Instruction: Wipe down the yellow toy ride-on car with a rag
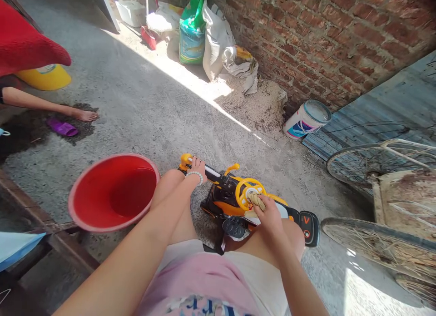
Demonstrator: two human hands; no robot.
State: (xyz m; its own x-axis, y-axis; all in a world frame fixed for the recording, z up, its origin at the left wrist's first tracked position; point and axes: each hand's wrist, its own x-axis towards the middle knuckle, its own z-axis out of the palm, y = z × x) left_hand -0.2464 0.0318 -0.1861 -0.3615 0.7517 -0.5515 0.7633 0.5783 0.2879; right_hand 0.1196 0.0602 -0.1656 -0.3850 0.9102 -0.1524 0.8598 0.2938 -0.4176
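Observation:
An orange and black toy ride-on car [235, 207] lies on the concrete floor between my knees. My left hand [196, 167], with a white bead bracelet at the wrist, grips the car's yellow front handle. My right hand [268, 212] is closed on a crumpled beige cloth [256, 199] and presses it against the yellow steering wheel [248, 190]. A red plastic basin [114, 192] holding water stands tilted just left of my left knee.
Another person's bare leg and foot [81, 114] rest at the left beside a purple sandal [62, 127] and a yellow tub [44, 77]. Sacks [214, 39] and a white paint bucket [306, 119] stand by the brick wall. Bicycle wheels [378, 202] lie at the right.

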